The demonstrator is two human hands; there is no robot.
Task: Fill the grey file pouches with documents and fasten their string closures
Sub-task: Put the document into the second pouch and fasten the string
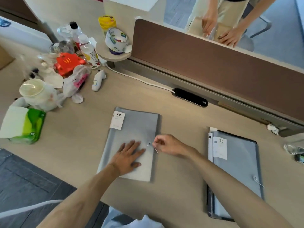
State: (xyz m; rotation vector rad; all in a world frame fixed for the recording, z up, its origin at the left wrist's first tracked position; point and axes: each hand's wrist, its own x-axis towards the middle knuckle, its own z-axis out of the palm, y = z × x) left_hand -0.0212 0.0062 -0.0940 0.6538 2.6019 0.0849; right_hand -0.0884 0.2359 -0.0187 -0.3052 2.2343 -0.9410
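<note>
- The left grip [130, 156], a bare hand, lies flat with its fingers straight and spread, pressing down on the grey file pouch [136, 125].
- That pouch lies flat on the desk [181, 125], directly under the left grip and reaching well beyond its fingertips towards the partition [213, 63].
- The right grip [169, 145], also a bare hand, has thumb and forefinger closed in a pinch on the thin white string [156, 149] at the pouch's edge; its other fingers are curled.
- The round closure button [148, 143] sits between the two grips, just beyond the left grip's fingertips and just beside the right grip's pinch.
- The string's loose end hangs below the pinch, slanting towards the person.
- A white label [117, 120] marked "20" sits on the pouch's far corner, well beyond the left grip.
- A stack of further pouches [238, 170] lies on the desk on the outer side of the right forearm, apart from the right grip, with its own label [220, 148] and a string closure [255, 178] near its nearer end.
- A green tissue pack [23, 125] stands well out to the left of the left grip.
- A black socket strip [190, 97] sits in the desk beyond the right grip.
</note>
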